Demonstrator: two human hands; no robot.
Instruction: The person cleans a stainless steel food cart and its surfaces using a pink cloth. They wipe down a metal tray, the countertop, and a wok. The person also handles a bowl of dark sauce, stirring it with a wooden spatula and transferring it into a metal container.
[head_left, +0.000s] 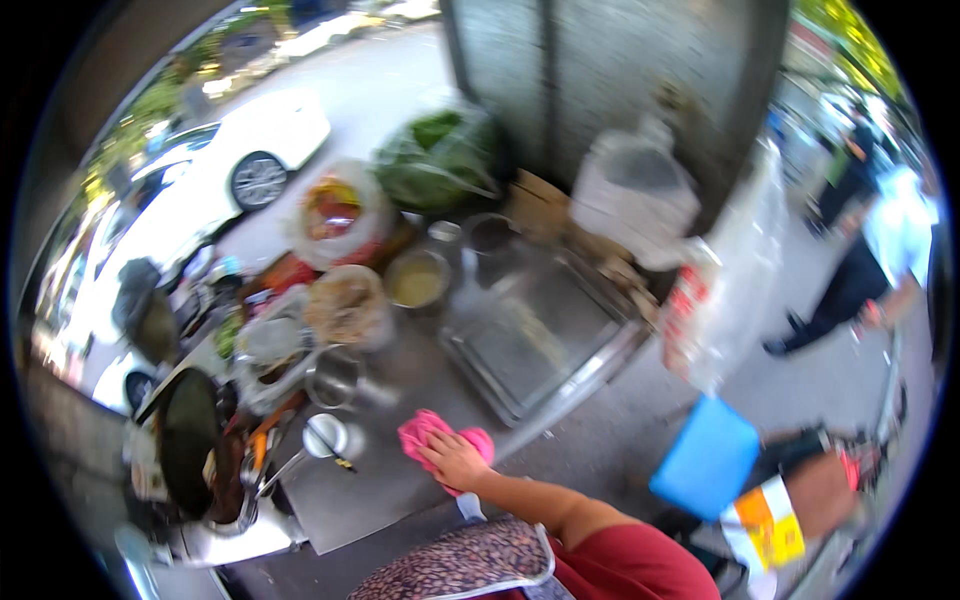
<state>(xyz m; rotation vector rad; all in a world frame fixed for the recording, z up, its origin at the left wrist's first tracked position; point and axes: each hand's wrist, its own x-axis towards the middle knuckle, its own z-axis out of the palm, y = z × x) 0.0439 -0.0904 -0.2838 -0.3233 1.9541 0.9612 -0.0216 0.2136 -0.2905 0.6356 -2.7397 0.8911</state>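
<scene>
My right hand (455, 459) presses down on a crumpled pink cloth (417, 435) on the stainless steel counter (375, 480), near its front edge. The fingers lie spread over the cloth. My left hand is out of view. Left of the cloth stands a small white cup (324, 436) with a thin dark stick or brush across it. Behind that is a shiny steel bowl or pot (335, 377). To the cloth's upper right lies a wide rectangular metal tray (517, 352), its surface blurred.
A dark wok (187, 442) stands at the left beside utensils. Along the back are a tub of brownish food (349, 304), a pot of yellowish liquid (417, 279) and bagged greens (435, 161). Plastic bags (720, 300) hang at the right, above a blue stool (705, 457). People walk beyond.
</scene>
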